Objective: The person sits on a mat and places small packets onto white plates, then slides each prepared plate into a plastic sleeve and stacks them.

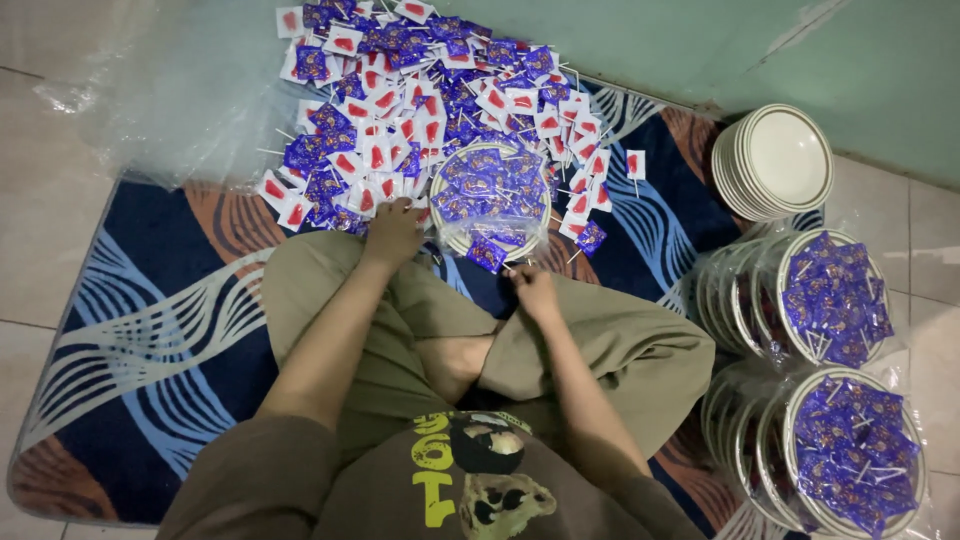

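I sit cross-legged on a patterned mat. In front of my knees a white plate [447,238] in a clear plastic bag is filled with purple-wrapped lollipops [490,190]. My left hand [393,230] rests at the plate's left edge, touching the loose pile of purple and white-and-red wrapped lollipops [400,110]. My right hand [534,290] is closed by the plate's lower right, beside a purple lollipop [487,254]; whether it pinches the bag or a stick is unclear.
A stack of empty white plates [775,160] stands at the right by the green wall. Below it lean two rows of bagged plates filled with purple lollipops [830,295], [855,450]. A clear plastic sheet [170,110] lies under the pile. The blue wavy mat [150,320] covers a tiled floor.
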